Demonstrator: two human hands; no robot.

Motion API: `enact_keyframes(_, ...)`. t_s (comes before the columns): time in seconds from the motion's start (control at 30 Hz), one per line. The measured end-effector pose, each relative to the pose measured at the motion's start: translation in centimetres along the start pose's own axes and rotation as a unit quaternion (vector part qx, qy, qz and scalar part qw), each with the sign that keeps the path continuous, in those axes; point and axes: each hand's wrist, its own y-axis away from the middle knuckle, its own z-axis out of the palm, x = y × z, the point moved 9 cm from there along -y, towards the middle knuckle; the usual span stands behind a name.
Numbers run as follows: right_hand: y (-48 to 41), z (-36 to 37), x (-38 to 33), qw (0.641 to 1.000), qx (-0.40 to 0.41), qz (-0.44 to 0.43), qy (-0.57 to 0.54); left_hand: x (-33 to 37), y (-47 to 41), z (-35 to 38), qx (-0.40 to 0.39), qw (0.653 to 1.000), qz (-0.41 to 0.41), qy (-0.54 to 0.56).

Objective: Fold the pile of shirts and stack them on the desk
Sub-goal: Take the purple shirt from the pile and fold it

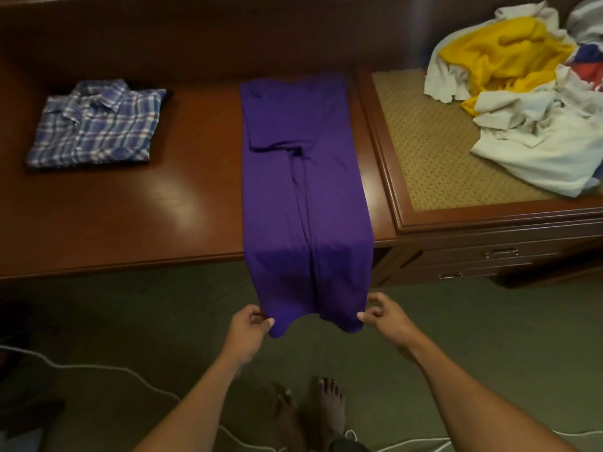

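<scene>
Grip: left hand (251, 321) and right hand (383, 313) each pinch a near hem corner of the purple shirt (303, 190), lifting the cloth clear of the carpet (130, 321). Bare feet (310, 406) and a white cable (98, 368) lie nearest, on that carpet.

The shirt's near end hangs off the near edge of the bench (130, 207). Its far part lies flat on the wood, sides turned in to a long narrow strip, with a sleeve edge crossing the upper middle.

Judged step: the lengthwise folds are done and the crosswise fold is in hand. The next move likely calls for carrying the hem up and away toward the collar end. Both corners should stay level so the strip does not skew.

Far left, a plaid shirt (94, 123) sits folded on the bench, well apart from the purple one. It is probably the base of the stack.

Far right, the unfolded pile (522, 102) of white, yellow, red and blue cloth rests on a woven-topped cabinet (430, 141).

Hard to make out:
- The purple shirt's collar end blurs into the dark wood.
- The pile is cut off at the right edge, so its shirt count is unknown.
- Something dark shows behind the plaid shirt's far right corner, and I cannot tell what it is.
</scene>
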Motion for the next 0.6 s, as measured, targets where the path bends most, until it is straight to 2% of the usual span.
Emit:
enact_keyframes(0.17, 3.7, -0.4, -0.6, 0.999, 0.006, -0.01, 0.039, 1.1, 4.4, -1.1, -0.022, 1.0, 0.002, -0.002)
enact_keyframes(0.27, 6.2, -0.8, -1.5, 1.0, 0.022, -0.017, -0.002, 2.2, 7.1, -2.6, -0.006, 1.0, -0.009, 0.004)
enact_keyframes(0.4, 8.8, -1.3, -4.8, 0.998, 0.049, -0.023, -0.017, 4.8, 10.1, -5.2, 0.064, 0.997, -0.016, 0.052)
enact_keyframes(0.6, 11.0, -3.6, -11.4, 0.992, 0.101, -0.046, -0.061, 10.2, 12.5, -6.3, 0.059, 0.98, -0.034, 0.185)
